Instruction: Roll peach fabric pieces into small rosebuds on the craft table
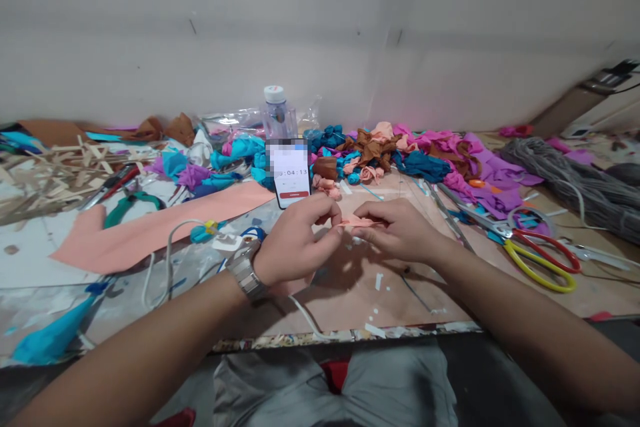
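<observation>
Peach crepe-like piece, one, small, creased: lies between fingers, pinched by left hand and right hand. I'd keep pinch light, tension even, sparing thin stuff from tearing. Beyond fingers: rosettes, ruffled, bunched. Right of fingers: scissors, metal blades, looped red-and-yellow handles. Left: peach sheet, flat, broad.

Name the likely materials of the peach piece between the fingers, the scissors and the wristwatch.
Peach piece: crepe paper or thin cloth, matte, judging by its ruffled edge. Scissors: blades look metal, from their grey sheen; smooth coloured handles, perhaps plastic. Wristwatch: probably metal, silvery, with glinting band links.
</observation>
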A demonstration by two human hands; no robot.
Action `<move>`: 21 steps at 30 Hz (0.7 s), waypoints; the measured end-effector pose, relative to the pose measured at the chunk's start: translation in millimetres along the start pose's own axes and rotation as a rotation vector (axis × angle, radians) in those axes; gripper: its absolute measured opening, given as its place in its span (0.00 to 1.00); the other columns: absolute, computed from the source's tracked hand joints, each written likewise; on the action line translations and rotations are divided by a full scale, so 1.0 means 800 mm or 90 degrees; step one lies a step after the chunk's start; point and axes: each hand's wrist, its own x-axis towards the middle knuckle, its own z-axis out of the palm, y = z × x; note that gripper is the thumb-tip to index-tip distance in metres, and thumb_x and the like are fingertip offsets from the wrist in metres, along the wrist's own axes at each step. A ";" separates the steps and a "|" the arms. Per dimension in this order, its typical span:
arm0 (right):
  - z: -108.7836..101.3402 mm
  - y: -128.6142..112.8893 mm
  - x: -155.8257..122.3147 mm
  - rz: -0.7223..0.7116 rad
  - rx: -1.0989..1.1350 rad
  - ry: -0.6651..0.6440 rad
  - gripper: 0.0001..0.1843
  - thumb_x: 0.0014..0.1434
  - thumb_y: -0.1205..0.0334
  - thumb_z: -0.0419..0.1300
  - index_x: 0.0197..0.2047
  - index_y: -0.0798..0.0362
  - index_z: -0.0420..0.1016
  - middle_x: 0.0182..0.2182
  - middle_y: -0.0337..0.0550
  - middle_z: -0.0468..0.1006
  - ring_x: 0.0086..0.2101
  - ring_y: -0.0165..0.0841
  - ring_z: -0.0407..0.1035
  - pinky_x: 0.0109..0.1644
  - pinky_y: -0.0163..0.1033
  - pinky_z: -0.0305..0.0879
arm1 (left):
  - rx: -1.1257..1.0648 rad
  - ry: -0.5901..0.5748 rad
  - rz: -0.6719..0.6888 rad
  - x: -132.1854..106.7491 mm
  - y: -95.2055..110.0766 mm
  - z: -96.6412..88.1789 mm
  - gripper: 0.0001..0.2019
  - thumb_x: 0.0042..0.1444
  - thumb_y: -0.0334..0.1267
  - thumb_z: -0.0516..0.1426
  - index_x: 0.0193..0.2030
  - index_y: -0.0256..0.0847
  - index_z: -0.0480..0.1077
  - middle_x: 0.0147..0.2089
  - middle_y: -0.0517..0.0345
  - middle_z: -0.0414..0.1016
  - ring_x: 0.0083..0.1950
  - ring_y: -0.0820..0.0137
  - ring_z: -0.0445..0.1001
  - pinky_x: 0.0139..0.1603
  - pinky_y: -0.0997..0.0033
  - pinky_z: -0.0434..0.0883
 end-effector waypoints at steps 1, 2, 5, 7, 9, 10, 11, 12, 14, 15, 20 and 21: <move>0.000 0.000 0.000 0.004 -0.016 0.007 0.10 0.63 0.56 0.61 0.39 0.54 0.78 0.25 0.36 0.73 0.25 0.28 0.61 0.32 0.34 0.51 | -0.023 -0.005 -0.017 0.000 0.000 -0.001 0.02 0.57 0.32 0.55 0.33 0.39 0.66 0.32 0.60 0.69 0.35 0.70 0.67 0.38 0.70 0.63; -0.001 0.001 0.000 0.008 -0.033 0.014 0.08 0.62 0.60 0.60 0.40 0.53 0.78 0.25 0.36 0.73 0.25 0.28 0.61 0.32 0.34 0.51 | -0.044 -0.011 -0.037 0.000 0.000 -0.001 0.03 0.56 0.32 0.55 0.32 0.39 0.66 0.31 0.61 0.68 0.34 0.70 0.66 0.36 0.70 0.62; -0.003 0.006 0.001 0.010 -0.064 0.031 0.06 0.60 0.63 0.60 0.39 0.53 0.78 0.25 0.36 0.73 0.25 0.29 0.62 0.32 0.34 0.52 | -0.114 -0.056 -0.096 0.002 -0.001 -0.003 0.06 0.55 0.32 0.53 0.28 0.39 0.63 0.27 0.63 0.66 0.31 0.72 0.64 0.35 0.72 0.61; -0.003 0.009 0.003 -0.007 -0.077 0.063 0.06 0.61 0.62 0.60 0.38 0.53 0.77 0.27 0.39 0.76 0.28 0.31 0.66 0.34 0.35 0.55 | -0.175 -0.098 -0.130 0.003 -0.002 -0.004 0.08 0.55 0.33 0.52 0.26 0.39 0.62 0.26 0.63 0.64 0.31 0.72 0.64 0.35 0.72 0.61; -0.002 0.011 0.005 -0.052 -0.105 0.125 0.06 0.61 0.61 0.61 0.40 0.53 0.76 0.33 0.44 0.79 0.35 0.36 0.70 0.41 0.39 0.59 | -0.249 -0.127 -0.168 0.005 -0.001 -0.004 0.09 0.55 0.36 0.52 0.25 0.39 0.62 0.27 0.63 0.64 0.31 0.72 0.64 0.35 0.72 0.62; -0.001 0.011 0.007 -0.074 -0.124 0.163 0.08 0.61 0.60 0.62 0.42 0.53 0.76 0.37 0.46 0.79 0.39 0.39 0.71 0.45 0.41 0.60 | -0.286 -0.129 -0.189 0.005 -0.001 -0.004 0.09 0.55 0.37 0.53 0.25 0.39 0.62 0.27 0.63 0.64 0.31 0.72 0.64 0.34 0.72 0.62; -0.001 0.012 0.008 -0.092 -0.143 0.201 0.11 0.60 0.58 0.64 0.45 0.52 0.75 0.41 0.48 0.79 0.43 0.42 0.70 0.49 0.44 0.61 | -0.320 -0.124 -0.211 0.006 -0.001 -0.004 0.10 0.55 0.38 0.54 0.25 0.39 0.63 0.27 0.63 0.64 0.30 0.72 0.63 0.34 0.71 0.62; 0.000 0.011 0.008 -0.100 -0.161 0.241 0.15 0.59 0.56 0.65 0.47 0.52 0.73 0.44 0.50 0.78 0.47 0.44 0.69 0.52 0.47 0.60 | -0.351 -0.117 -0.230 0.006 -0.001 -0.004 0.10 0.56 0.39 0.55 0.25 0.39 0.64 0.27 0.62 0.64 0.30 0.72 0.63 0.34 0.71 0.62; 0.000 0.008 0.008 -0.100 -0.191 0.321 0.20 0.57 0.52 0.68 0.49 0.51 0.71 0.47 0.53 0.75 0.49 0.47 0.67 0.54 0.50 0.59 | -0.397 -0.092 -0.260 0.007 -0.002 -0.003 0.11 0.57 0.41 0.57 0.27 0.38 0.65 0.27 0.62 0.64 0.29 0.73 0.62 0.33 0.72 0.62; -0.001 0.006 0.006 -0.103 -0.200 0.357 0.21 0.57 0.50 0.68 0.49 0.51 0.71 0.46 0.53 0.75 0.49 0.47 0.67 0.55 0.51 0.59 | -0.412 -0.075 -0.270 0.007 -0.003 -0.002 0.12 0.58 0.42 0.58 0.28 0.38 0.67 0.28 0.62 0.64 0.29 0.74 0.61 0.32 0.72 0.61; -0.007 -0.009 -0.003 -0.133 -0.115 0.300 0.12 0.65 0.53 0.59 0.33 0.51 0.70 0.30 0.45 0.74 0.35 0.38 0.68 0.46 0.46 0.60 | -0.460 -0.004 -0.253 0.008 -0.010 0.002 0.14 0.61 0.46 0.60 0.32 0.38 0.68 0.29 0.63 0.63 0.29 0.76 0.58 0.31 0.74 0.59; -0.005 -0.010 -0.004 -0.120 -0.071 0.228 0.17 0.68 0.51 0.56 0.30 0.51 0.69 0.26 0.43 0.72 0.31 0.36 0.65 0.41 0.44 0.59 | -0.458 -0.002 -0.236 0.009 -0.010 0.001 0.14 0.61 0.47 0.61 0.32 0.38 0.68 0.29 0.62 0.63 0.30 0.75 0.60 0.32 0.74 0.60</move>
